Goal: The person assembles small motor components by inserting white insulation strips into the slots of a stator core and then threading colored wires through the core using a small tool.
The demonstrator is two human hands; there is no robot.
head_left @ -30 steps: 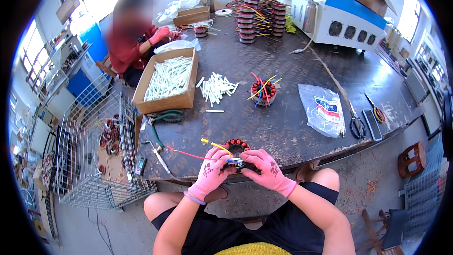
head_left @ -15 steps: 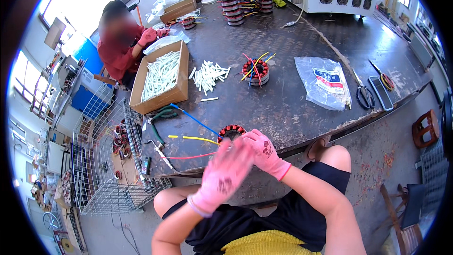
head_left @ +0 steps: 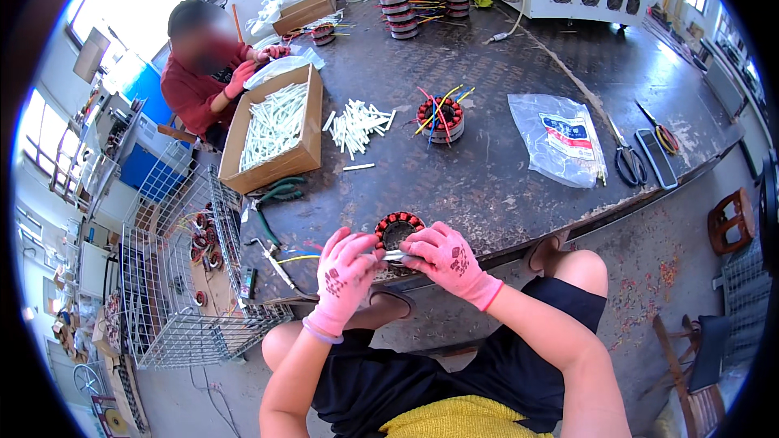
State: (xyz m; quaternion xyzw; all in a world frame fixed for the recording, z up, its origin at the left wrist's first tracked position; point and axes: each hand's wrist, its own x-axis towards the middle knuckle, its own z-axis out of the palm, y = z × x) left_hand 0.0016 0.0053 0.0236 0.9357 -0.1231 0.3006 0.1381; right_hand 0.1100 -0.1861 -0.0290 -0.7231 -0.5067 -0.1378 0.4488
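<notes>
A motor stator (head_left: 398, 227), a ring of red-brown copper coils, lies at the near edge of the table. In front of it a short white tube (head_left: 393, 255) runs between my two hands. My left hand (head_left: 345, 272), in a pink glove, is closed at the tube's left end. My right hand (head_left: 446, 259), gloved alike, pinches its right end with thumb and fingers. Yellow, red and blue lead wires (head_left: 300, 258) stick out to the left behind my left hand; where they join the stator is hidden.
A cardboard box (head_left: 312, 142) of white tubes and a loose pile (head_left: 357, 126) lie ahead. Beyond stands another stator (head_left: 442, 122). Green-handled pliers (head_left: 268, 219), a plastic bag (head_left: 560, 146), scissors (head_left: 629, 162) and a phone (head_left: 656, 158) lie around. A co-worker (head_left: 203, 73) sits at the far left.
My left hand has moved left and down from over the stator, uncovering it. The white tube now shows between my hands, and the lead wires have shifted lower, partly behind my left hand.
</notes>
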